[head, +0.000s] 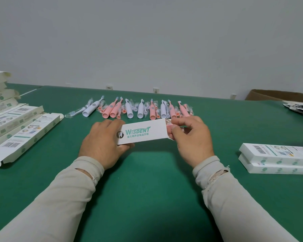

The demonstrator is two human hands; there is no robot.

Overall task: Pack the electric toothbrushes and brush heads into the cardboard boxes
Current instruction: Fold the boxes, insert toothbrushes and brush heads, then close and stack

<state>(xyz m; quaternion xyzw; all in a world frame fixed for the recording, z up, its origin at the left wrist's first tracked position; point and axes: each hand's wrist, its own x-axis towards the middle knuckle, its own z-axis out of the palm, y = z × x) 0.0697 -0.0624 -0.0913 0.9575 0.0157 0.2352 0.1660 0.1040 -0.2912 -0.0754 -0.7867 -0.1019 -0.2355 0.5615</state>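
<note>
Between both hands, above the green table (147,189), a white box (143,132) with green WISDENT print is held level, long side running left to right. Left hand (101,144) grips the box's left end, fingers curled over the top edge, thumb under the bottom edge. Right hand (191,137) is at the box's right end, thumb and fingers pinching a clear-wrapped pink item (170,127) right at the box opening; cannot tell how far in it sits or exactly what it is.

Just beyond the grip, a row of toothbrushes (140,109) lies on the table, pink and white handles mixed, bases toward the person, with small bagged brush heads (77,111) tucked among them and at the row's left end. Far left of the grip: a stack of open boxes (19,126), flaps out, barcode sides up. Right of the grip, well apart: two closed boxes (276,159) stacked flat. Far right beyond those: a pile of leaflets (299,106) and a brown carton (276,96) at the table edge. Beige sleeves (234,198) cover both forearms.
</note>
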